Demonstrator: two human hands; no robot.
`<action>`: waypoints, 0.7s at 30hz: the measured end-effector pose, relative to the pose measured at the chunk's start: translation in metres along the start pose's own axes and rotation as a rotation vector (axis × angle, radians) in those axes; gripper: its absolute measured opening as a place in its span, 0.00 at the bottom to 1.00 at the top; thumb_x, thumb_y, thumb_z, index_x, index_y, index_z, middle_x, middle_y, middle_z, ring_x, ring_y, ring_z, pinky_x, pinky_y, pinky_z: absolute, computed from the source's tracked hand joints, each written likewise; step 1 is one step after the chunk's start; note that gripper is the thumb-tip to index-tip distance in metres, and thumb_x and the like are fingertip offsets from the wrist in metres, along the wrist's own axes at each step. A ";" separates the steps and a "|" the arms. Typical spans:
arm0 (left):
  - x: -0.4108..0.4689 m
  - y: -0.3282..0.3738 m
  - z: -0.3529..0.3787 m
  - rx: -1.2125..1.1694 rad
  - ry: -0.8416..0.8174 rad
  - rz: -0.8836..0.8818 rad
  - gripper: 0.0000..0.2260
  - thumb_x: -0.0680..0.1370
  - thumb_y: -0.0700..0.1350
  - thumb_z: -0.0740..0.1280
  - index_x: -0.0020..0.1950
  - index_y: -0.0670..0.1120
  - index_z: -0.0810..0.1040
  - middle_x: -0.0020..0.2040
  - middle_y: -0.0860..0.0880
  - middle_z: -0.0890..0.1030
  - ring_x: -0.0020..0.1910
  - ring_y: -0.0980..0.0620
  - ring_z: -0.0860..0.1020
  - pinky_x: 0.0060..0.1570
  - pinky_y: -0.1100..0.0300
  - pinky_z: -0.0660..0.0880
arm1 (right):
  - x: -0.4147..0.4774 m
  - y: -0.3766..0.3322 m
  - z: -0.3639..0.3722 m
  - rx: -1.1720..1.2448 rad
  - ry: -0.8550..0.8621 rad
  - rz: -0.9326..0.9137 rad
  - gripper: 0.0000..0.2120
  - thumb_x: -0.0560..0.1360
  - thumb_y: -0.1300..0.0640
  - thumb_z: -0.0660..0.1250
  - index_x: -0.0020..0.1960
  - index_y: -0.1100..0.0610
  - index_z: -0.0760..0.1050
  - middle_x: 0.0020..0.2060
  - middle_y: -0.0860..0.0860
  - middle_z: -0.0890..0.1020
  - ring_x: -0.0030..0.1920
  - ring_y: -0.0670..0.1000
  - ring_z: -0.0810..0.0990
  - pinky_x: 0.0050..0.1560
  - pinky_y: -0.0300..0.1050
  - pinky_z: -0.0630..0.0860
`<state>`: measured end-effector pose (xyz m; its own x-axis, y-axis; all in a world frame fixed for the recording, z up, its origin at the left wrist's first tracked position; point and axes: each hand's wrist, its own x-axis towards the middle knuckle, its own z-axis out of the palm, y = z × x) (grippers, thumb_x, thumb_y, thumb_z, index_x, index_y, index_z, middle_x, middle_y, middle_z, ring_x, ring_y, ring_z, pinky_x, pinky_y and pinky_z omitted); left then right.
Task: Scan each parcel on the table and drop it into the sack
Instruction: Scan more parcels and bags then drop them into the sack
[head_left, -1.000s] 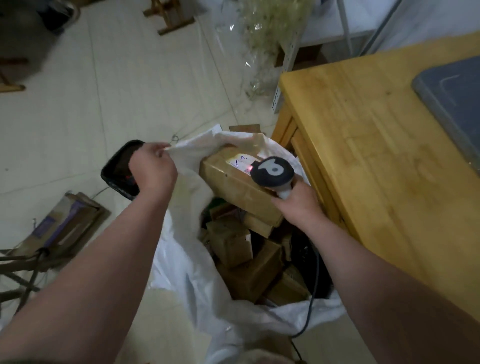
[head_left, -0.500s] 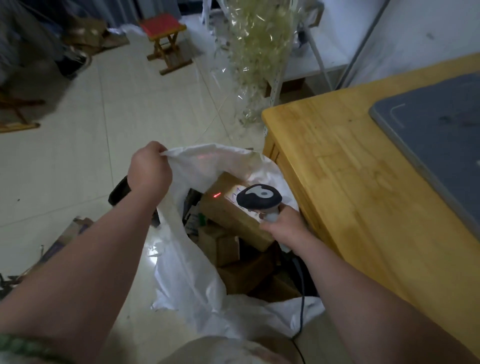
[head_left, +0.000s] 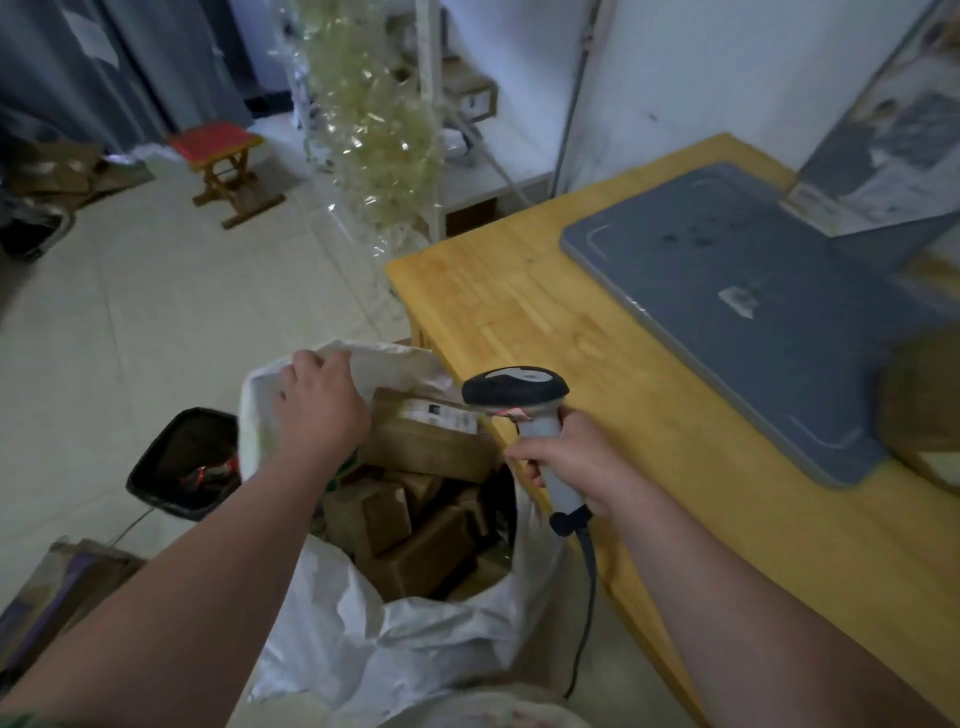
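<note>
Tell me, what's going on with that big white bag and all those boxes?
A person is packing up parcels. The left hand grips the rim of the white sack, holding its mouth open. The right hand holds a barcode scanner by its handle, next to the wooden table. Several brown parcels already lie inside the sack, the top one showing a white label.

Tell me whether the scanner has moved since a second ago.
Yes. The scanner, held in the right hand, has drawn away from the labelled parcel toward the table edge.
</note>
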<state>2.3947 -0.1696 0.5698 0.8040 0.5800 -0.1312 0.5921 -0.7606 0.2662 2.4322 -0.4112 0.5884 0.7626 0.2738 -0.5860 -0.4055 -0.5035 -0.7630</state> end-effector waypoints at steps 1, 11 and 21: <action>-0.008 0.019 -0.001 -0.038 -0.009 0.063 0.22 0.77 0.40 0.61 0.72 0.47 0.66 0.66 0.39 0.66 0.66 0.38 0.64 0.63 0.45 0.66 | -0.013 0.004 -0.015 0.036 0.018 -0.008 0.08 0.71 0.64 0.73 0.47 0.58 0.75 0.34 0.55 0.79 0.32 0.50 0.77 0.37 0.44 0.77; -0.119 0.261 0.008 -0.363 -0.203 0.663 0.13 0.80 0.42 0.63 0.63 0.47 0.77 0.57 0.47 0.80 0.50 0.50 0.76 0.44 0.60 0.69 | -0.156 0.076 -0.171 0.422 0.421 -0.099 0.05 0.72 0.66 0.70 0.48 0.63 0.78 0.33 0.55 0.81 0.29 0.49 0.76 0.31 0.42 0.74; -0.236 0.437 0.061 -0.652 -0.786 0.630 0.22 0.80 0.54 0.63 0.73 0.50 0.65 0.69 0.47 0.71 0.61 0.44 0.74 0.47 0.55 0.75 | -0.230 0.148 -0.284 0.632 0.925 -0.121 0.03 0.73 0.64 0.70 0.44 0.59 0.77 0.34 0.55 0.80 0.31 0.50 0.76 0.34 0.44 0.74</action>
<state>2.4667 -0.6571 0.6586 0.8903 -0.3506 -0.2905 0.1255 -0.4244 0.8967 2.3398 -0.7820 0.6879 0.7881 -0.5525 -0.2714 -0.2854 0.0627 -0.9564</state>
